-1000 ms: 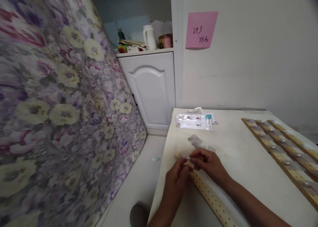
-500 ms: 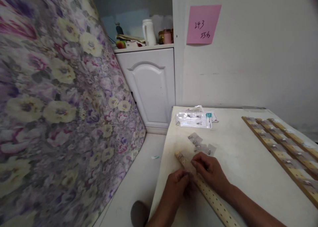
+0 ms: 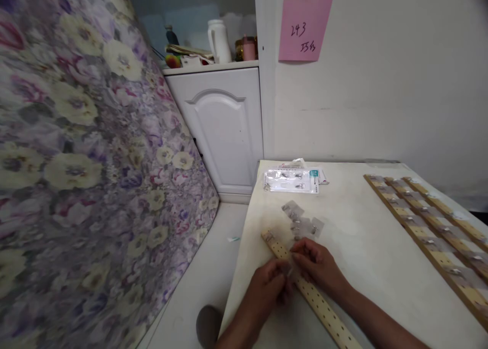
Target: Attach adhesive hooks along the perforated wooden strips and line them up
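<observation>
A long pale wooden strip with rows of holes [image 3: 320, 308] lies slantwise on the table, with a clear hook patch [image 3: 269, 237] at its far end. Over the strip, my left hand [image 3: 267, 287] is closed in a pinch on a small clear adhesive hook [image 3: 288, 271], mostly hidden by the fingers. My right hand [image 3: 319, 263] is closed too, thumb and forefinger together just beside it; what they pinch is too small to make out. Beyond my hands lie several loose clear adhesive hooks [image 3: 303, 223] with metal hook parts.
Clear blister packaging [image 3: 292, 181] rests at the table's far left. Several wooden strips [image 3: 415, 222] bearing clear hooks lie along the right. A floral curtain [image 3: 95, 176] hangs left, a white cabinet [image 3: 224, 125] stands behind, and a pink note [image 3: 305, 29] is on the wall.
The whole view has shifted slightly, so things sit a little further left and up. My hands stay over the strip, and the clear piece between them shows less than before.
</observation>
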A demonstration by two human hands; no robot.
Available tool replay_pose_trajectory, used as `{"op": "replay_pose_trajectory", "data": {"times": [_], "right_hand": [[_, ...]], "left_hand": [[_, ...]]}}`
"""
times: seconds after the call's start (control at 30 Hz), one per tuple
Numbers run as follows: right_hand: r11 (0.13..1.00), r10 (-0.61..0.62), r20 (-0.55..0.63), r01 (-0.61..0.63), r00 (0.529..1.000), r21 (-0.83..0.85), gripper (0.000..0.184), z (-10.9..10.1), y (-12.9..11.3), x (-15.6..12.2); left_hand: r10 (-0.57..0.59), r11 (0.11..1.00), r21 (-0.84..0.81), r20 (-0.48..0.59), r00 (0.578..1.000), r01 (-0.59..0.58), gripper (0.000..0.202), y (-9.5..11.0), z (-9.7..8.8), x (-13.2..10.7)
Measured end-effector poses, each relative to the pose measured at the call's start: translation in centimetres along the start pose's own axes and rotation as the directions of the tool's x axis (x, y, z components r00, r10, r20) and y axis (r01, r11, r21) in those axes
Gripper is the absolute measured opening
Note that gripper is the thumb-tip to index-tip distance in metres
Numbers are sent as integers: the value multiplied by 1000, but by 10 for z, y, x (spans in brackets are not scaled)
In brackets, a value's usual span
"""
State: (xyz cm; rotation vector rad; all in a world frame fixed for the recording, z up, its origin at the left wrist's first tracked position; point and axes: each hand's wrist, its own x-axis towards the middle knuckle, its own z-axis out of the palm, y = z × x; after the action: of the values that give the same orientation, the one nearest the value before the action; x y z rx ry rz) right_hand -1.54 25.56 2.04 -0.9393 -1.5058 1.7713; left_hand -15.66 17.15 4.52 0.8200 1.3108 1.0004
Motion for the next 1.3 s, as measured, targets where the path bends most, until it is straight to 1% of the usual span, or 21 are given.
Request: {"op": "replay_pose_trajectory", "data": {"times": [0.07,0.13,0.17,0.23,0.3,0.37,0.47,0.6,0.7,0.77,0.8,0.83,0.9,0.97,1.03,1.1,1.17,1.3], "right_hand": [[1000,-8,-24,8,1000,7,17,0,2,2],[1000,-13,-41,13,999,-2,17,0,3,3],[1000,-19,-46,19,999,-11,17,0,2,3],[999,-39,-50,38,998,-37,18,-1,1,2],[996,-60,-46,57,997,-70,18,-1,0,1],[992,-76,-44,71,996,-102,20,-1,0,0],[985,-92,-58,82,994,-154,21,-1,0,0],[979,-77,-86,59,993,-195,23,0,0,2],[969,-78,-113,49,991,-242,23,2,0,3],[962,-78,-130,40,988,-272,22,3,0,4],[960,-74,-133,34,988,-280,22,3,0,5],[959,-69,-134,28,989,-282,23,3,1,6],[958,-58,-131,19,990,-285,23,4,3,7],[950,-68,-134,23,989,-311,24,3,4,9],[939,-90,-142,36,986,-342,23,3,5,10],[935,-94,-149,35,984,-354,24,4,6,12],[941,-71,-156,14,985,-339,25,4,5,13],[943,-57,-175,-4,983,-333,24,6,3,14]], "left_hand": [[26,999,-24,-14,1000,-27,38,-1,-3,1],[55,998,-17,-60,997,-56,44,-3,-5,3],[69,998,-5,-91,993,-70,44,-4,-5,4],[99,995,39,-143,985,-94,36,-4,-3,4],[123,990,93,-170,978,-108,27,-5,-1,4],[144,984,135,-196,970,-119,23,-6,0,4],[146,982,151,-241,960,-112,25,-12,0,7],[144,981,164,-275,951,-101,31,-16,-3,7],[195,958,262,-309,931,-114,29,-10,-6,1],[249,917,383,-326,912,-113,24,-5,-9,-6],[283,883,456,-323,903,-114,21,-2,-10,-10],[321,837,535,-303,898,-119,20,-1,-11,-13],[391,721,678,-226,892,-144,21,-1,-12,-17],[430,615,770,-150,890,-167,25,-4,-13,-18],[435,555,815,-116,893,-164,29,-8,-13,-18],[426,520,841,-103,899,-150,31,-12,-13,-17],[413,487,863,-93,906,-133,33,-13,-13,-17],[386,426,900,-88,918,-93,36,-12,-11,-19]]}}
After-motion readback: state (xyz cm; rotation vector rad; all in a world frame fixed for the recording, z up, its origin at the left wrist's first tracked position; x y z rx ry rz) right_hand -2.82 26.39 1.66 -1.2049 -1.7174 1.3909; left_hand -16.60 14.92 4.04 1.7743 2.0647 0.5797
